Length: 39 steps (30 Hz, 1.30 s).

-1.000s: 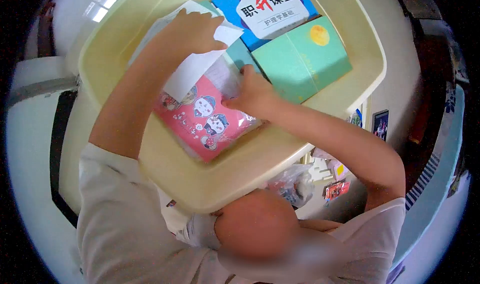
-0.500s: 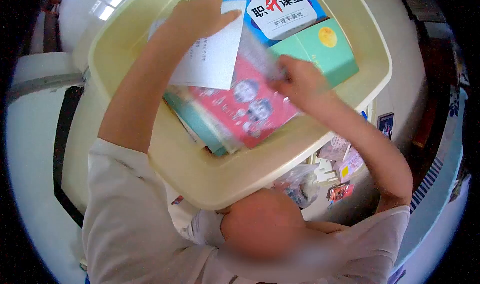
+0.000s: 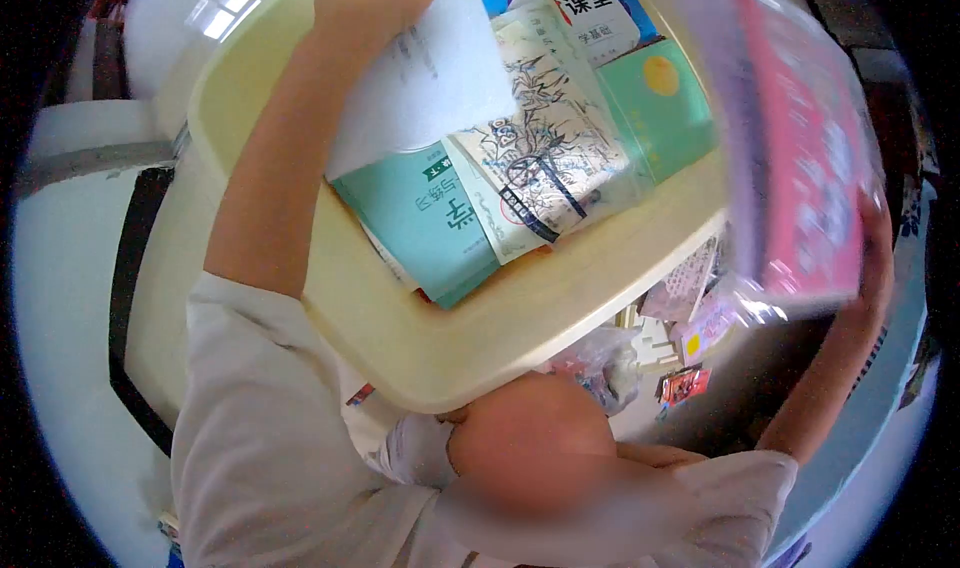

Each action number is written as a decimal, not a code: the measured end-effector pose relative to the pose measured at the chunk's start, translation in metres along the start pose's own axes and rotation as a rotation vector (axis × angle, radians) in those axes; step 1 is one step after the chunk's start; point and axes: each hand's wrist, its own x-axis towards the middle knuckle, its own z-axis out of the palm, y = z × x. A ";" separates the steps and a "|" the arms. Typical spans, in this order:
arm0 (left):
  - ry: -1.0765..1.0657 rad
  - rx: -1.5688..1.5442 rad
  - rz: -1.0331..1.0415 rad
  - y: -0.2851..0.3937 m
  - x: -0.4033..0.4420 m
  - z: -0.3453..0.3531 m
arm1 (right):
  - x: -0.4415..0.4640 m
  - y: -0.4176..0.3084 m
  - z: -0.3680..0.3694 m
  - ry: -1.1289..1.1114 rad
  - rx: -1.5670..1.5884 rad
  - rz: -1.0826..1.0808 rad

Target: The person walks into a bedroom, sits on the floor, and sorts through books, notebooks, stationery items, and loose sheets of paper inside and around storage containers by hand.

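White printed paper (image 3: 430, 88) hangs from my left hand (image 3: 375, 3), whose fingers are closed on its upper edge. Out to the right, my right hand (image 3: 876, 228) grips a pink packet (image 3: 810, 158) in clear plastic, blurred by motion; the packet partly hides the fingers. Inside the cream tub (image 3: 400, 353) lie a teal book (image 3: 420, 223), a plastic-wrapped booklet with dark line drawings (image 3: 560, 138), a green box-like item (image 3: 665, 103) with a yellow circle, and a blue-and-white book (image 3: 595, 13). The paper overlaps the teal book and part of the drawn booklet.
Below the tub's right edge are a clear plastic bag (image 3: 600, 363), a red packet (image 3: 684, 386) and a pink-purple item with a yellow square (image 3: 705, 333). A light blue curved edge (image 3: 850, 468) runs down the right side.
My right hand has pulled the pink packet out of the tub and off to the right, uncovering the drawn booklet. My left hand has moved slightly up with the paper.
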 end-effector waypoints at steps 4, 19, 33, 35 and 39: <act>-0.464 -0.033 -0.054 -0.002 -0.003 0.018 | -0.070 0.041 -0.120 0.462 0.188 0.005; -0.270 -0.172 0.311 0.008 -0.014 0.054 | -0.218 0.268 -0.193 0.400 0.204 0.428; -0.201 -0.710 0.336 0.014 -0.014 -0.016 | -0.159 0.285 -0.150 0.280 -0.149 0.456; -0.208 -0.907 0.337 0.016 -0.015 -0.029 | -0.142 0.247 -0.134 0.201 -0.191 0.351; -0.287 -1.100 0.417 0.018 -0.015 -0.038 | -0.095 0.164 -0.073 0.073 -0.272 -0.132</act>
